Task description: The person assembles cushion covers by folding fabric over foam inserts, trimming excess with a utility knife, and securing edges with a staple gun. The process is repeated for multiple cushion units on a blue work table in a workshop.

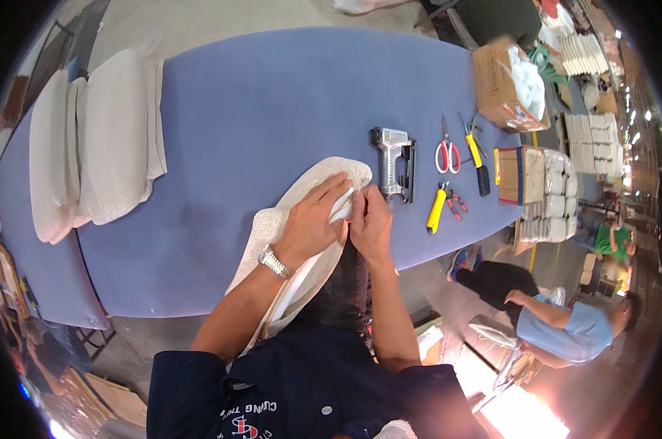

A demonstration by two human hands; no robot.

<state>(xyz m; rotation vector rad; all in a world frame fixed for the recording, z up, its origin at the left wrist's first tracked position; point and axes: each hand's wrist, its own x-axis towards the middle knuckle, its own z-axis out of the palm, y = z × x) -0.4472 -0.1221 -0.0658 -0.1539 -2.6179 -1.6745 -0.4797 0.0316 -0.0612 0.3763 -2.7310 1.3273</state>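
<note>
We are pressing our left hand point(310, 225), grip unclear, on a cream fabric piece point(266, 228) at the near edge of the table point(199, 219), right hand point(372, 225) pinching it, a staple gun point(391, 157) lying beside, then scissors point(448, 156), then a printed carton point(495, 82).

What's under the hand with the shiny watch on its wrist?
Under the left hand is a cream fabric-covered piece; you can see it sticking out on both sides. The patch right beneath the palm is covered, so nobody can tell what's there.
</note>
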